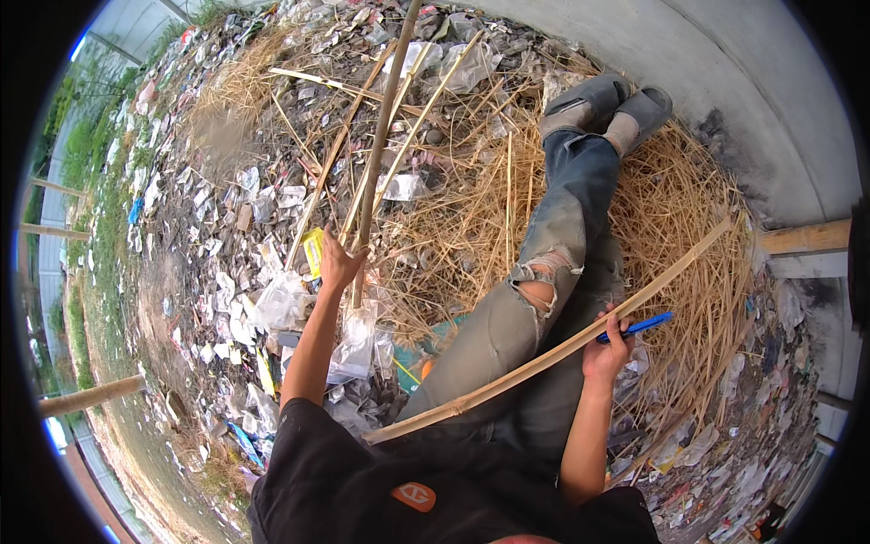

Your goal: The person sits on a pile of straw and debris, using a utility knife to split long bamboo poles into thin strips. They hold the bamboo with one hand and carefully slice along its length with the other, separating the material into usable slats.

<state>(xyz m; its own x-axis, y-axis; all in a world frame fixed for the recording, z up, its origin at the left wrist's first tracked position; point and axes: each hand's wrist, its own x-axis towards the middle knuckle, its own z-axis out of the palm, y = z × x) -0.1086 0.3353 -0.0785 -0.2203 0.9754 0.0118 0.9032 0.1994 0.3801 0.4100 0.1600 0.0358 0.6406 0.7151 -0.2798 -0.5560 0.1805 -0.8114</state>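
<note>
My left hand reaches forward, its fingers closed at the lower part of a long brown pole. Thinner split bamboo strips lie beside the pole and fan out away from me. Across my lap runs a wide, pale bamboo strip, from near my shirt up to the straw on the right. My right hand is closed around a slim blue tool, its fingertips against the wide strip. Whether the tool has a blade cannot be made out.
My legs in torn jeans stretch forward, ending in grey slippers by a concrete wall. Straw and bamboo shavings cover the ground around them. Plastic litter and a yellow wrapper lie to the left.
</note>
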